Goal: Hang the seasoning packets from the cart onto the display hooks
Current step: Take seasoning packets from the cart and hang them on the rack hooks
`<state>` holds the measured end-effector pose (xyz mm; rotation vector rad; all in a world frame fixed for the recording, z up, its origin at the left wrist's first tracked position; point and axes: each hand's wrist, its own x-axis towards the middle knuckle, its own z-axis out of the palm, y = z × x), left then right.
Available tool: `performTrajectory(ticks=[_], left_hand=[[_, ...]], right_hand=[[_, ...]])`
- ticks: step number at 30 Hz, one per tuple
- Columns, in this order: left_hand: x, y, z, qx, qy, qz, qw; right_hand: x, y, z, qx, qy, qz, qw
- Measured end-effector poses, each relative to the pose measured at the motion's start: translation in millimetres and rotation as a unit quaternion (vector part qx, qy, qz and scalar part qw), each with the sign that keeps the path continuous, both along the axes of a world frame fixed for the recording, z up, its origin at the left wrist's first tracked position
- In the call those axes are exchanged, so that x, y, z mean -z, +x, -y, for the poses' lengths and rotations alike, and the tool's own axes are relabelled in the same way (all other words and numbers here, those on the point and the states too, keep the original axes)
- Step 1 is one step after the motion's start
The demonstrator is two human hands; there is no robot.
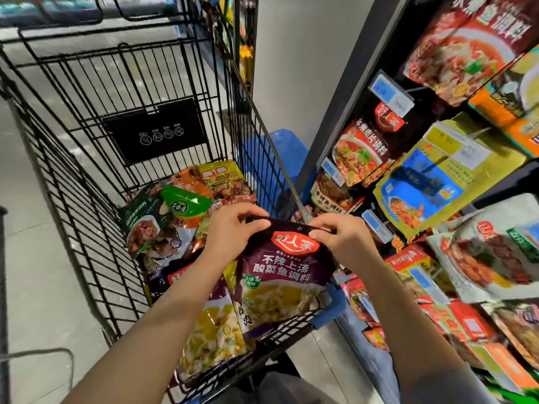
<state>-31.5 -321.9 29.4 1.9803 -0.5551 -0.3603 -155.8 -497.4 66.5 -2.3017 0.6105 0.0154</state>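
Hands (291, 237) pinching purple packet (280, 275), cart (87, 170) below, hung packets (437, 176) right

Even, bright indoor light fills the scene, with soft sheen on the pale floor (38, 272) and glare spots on the glossy packets on the display (455, 176). The wide lens bends the cart (87, 118) wires and tilts the shelving toward the edges. The far top edge is smeared with motion blur, and packets at the right edge look soft.

A purple seasoning packet (280, 275) (upright, top edge pinched) sits above the cart's (96, 158) piled packets (175, 217).
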Motion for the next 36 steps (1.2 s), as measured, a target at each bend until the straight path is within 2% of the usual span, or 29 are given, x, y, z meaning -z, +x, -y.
performTrajectory(ticks=[6, 10, 12, 15, 18, 21, 24, 27, 30, 36], left_hand=[[8.2, 6.7, 4.4, -0.015, -0.029, -0.019, 0.999], [21.7, 19.0, -9.8, -0.085, -0.042, -0.021, 0.995], [44.1, 28.0, -28.6, -0.122, 0.028, -0.023, 0.992], [101.1, 36.5, -69.3, -0.147, 0.184, -0.042, 0.971], [150.8, 36.1, -100.5, -0.118, 0.296, -0.075, 0.945], [187.5, 36.0, -116.7, -0.073, 0.365, -0.058, 0.926], [206.7, 40.9, -124.2, -0.07, 0.401, -0.04, 0.912], [209.5, 53.7, -119.8, -0.051, 0.382, -0.031, 0.922], [204.4, 66.4, -114.7, -0.025, 0.419, -0.037, 0.907], [207.1, 79.3, -129.1, -0.041, 0.416, -0.101, 0.903]], right_hand=[[8.1, 6.9, 8.3, -0.011, -0.028, 0.03, 0.999], [10.2, 16.5, 16.6, 0.023, -0.068, -0.034, 0.997], [10.6, 20.5, 17.1, 0.04, -0.075, -0.055, 0.995], [13.2, 24.3, 13.7, 0.053, -0.07, -0.045, 0.995], [14.7, 29.3, 9.9, 0.056, -0.08, -0.044, 0.994], [13.2, 37.5, 6.2, 0.041, -0.092, -0.036, 0.994], [12.9, 42.0, 4.0, 0.022, -0.109, -0.039, 0.993], [14.1, 44.1, 4.5, 0.026, -0.115, -0.029, 0.993], [18.0, 45.1, 3.5, 0.037, -0.108, -0.027, 0.993], [16.4, 43.7, -2.2, 0.008, -0.151, 0.023, 0.988]])
